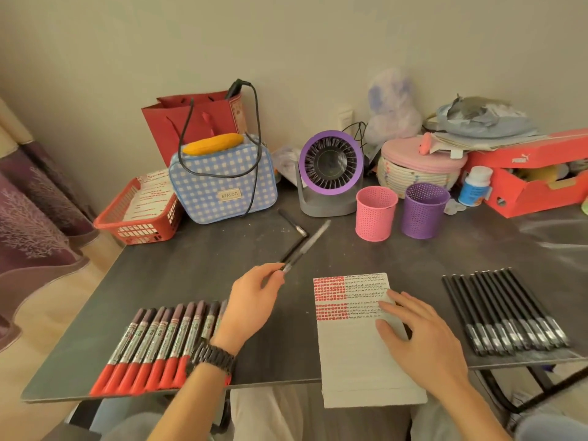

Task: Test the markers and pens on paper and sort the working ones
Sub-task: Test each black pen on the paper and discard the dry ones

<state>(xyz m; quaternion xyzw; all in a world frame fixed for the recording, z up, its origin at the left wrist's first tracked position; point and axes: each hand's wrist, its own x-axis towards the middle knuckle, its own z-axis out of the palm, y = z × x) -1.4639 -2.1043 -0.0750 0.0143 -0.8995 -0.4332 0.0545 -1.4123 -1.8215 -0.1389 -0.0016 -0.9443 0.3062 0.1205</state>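
Looked down over a dark grey table, right side cut off by the frame edge. Showed at the back right an orange shoebox, lid propped ajar, contents shadowed and hard to name. Showed at the back left a blue checked bag, zipped, insides hidden, and beside it a red basket holding sheets streaked with red marks. Near the front edge, a sheet of paper, overhanging toward the lap, top part filled with red blocks and rows of small dark squiggles. Left of it, a row of red-capped markers, rightmost few hidden behind the forearm. Right of it and well apart, a row of black pens. Laid flat on the paper, the right hand, fingers straight and spread, gripping nothing. Raised above the table, the left hand, fingertips pinching a blurred pen by one end; one pen or two together, could not tell. Behind the paper, a pink cup just beside a purple cup, both perforated, bottoms out of sight. Smallest, a loose pen lying near the bag.
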